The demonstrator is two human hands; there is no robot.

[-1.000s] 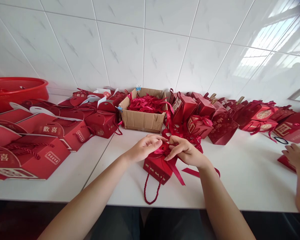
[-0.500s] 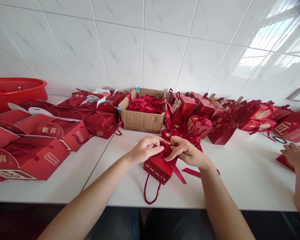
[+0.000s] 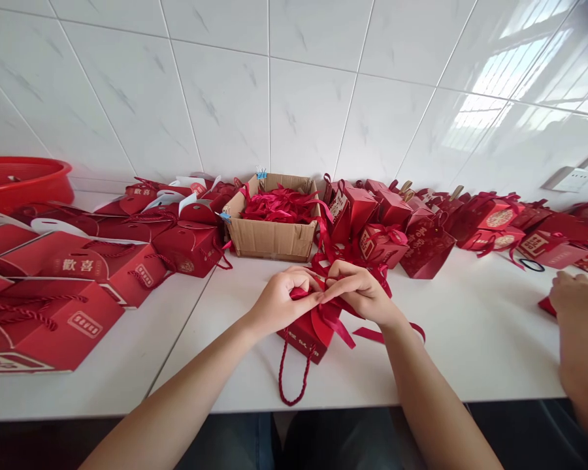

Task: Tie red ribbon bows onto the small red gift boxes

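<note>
Pinched glossy red ribbon, left hand against right hand. Saw red box directly beneath, with looped cord handle, pale lettering partly covered. Read 歡喜 on carton left of hands.

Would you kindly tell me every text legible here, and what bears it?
"歡喜": on the red carton at left.
"歡喜": smaller, on a box behind.
"程似", probably: on the corded box in the middle; the rest unclear.
Too small or blurred: framed labels at left, gold lettering on other boxes.
</note>
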